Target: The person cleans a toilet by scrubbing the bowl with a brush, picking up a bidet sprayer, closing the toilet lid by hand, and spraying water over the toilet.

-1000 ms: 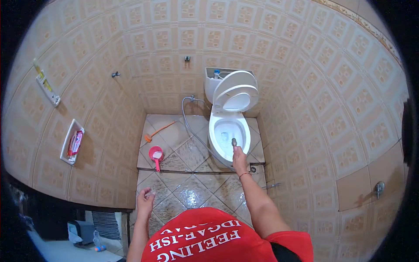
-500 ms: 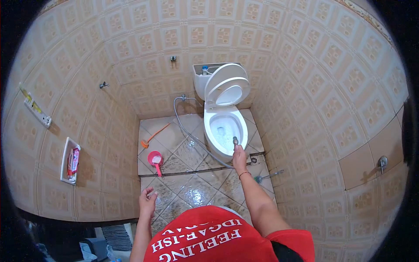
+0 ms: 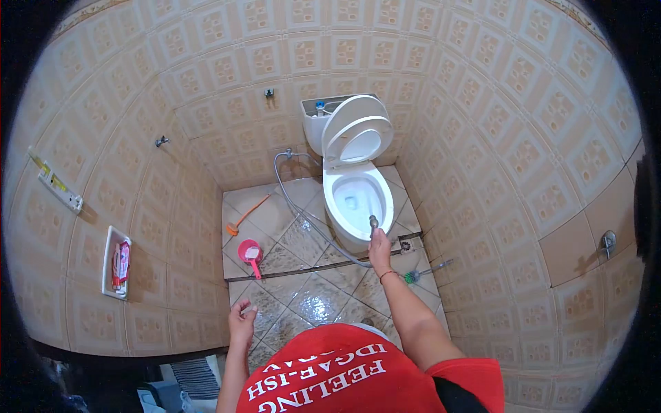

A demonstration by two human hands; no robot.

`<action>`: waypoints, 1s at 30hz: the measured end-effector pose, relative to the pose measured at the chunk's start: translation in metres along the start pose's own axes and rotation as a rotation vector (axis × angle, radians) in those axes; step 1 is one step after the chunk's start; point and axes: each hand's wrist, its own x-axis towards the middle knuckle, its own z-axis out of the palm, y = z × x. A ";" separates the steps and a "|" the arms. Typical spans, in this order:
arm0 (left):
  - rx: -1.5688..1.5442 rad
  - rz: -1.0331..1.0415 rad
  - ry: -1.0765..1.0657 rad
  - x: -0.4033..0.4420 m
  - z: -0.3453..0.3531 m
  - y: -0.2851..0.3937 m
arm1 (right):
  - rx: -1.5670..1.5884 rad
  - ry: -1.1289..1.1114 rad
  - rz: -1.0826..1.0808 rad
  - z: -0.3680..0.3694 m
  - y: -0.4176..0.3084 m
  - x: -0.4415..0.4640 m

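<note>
My right hand (image 3: 379,249) is closed around a bidet sprayer (image 3: 373,221), its head over the front rim of the white toilet bowl (image 3: 329,196). From the sprayer a grey hose (image 3: 301,215) loops back to a valve on the rear wall. Some water stands in the bowl. Both the toilet seat and lid (image 3: 359,124) are raised. At the lower left, my left hand (image 3: 242,322) hangs empty above the wet floor, fingers loosely curled and apart. Nearest to it is a pink dipper (image 3: 250,253) with something whitish inside.
An orange-headed brush (image 3: 233,228) lies on the floor behind the dipper. A green-bristled brush (image 3: 412,277) lies by the right wall. The toilet tank (image 3: 313,127) has no lid on. A soap dish (image 3: 110,275) holding packets and a tap (image 3: 162,141) are on the left wall.
Water in the bowl looks calmer than the churned, bubbly surface before. My right hand keeps its grip on the sprayer, and the view has shifted slightly.
</note>
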 end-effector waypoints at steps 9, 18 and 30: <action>-0.038 -0.045 -0.008 -0.007 0.002 -0.004 | -0.032 0.008 -0.106 0.021 -0.023 -0.004; -0.014 -0.042 -0.051 -0.009 0.004 0.007 | -0.038 -0.101 -0.173 0.040 -0.031 0.003; 0.044 -0.074 -0.045 -0.019 0.006 0.020 | 0.168 -0.054 0.045 0.041 -0.017 -0.052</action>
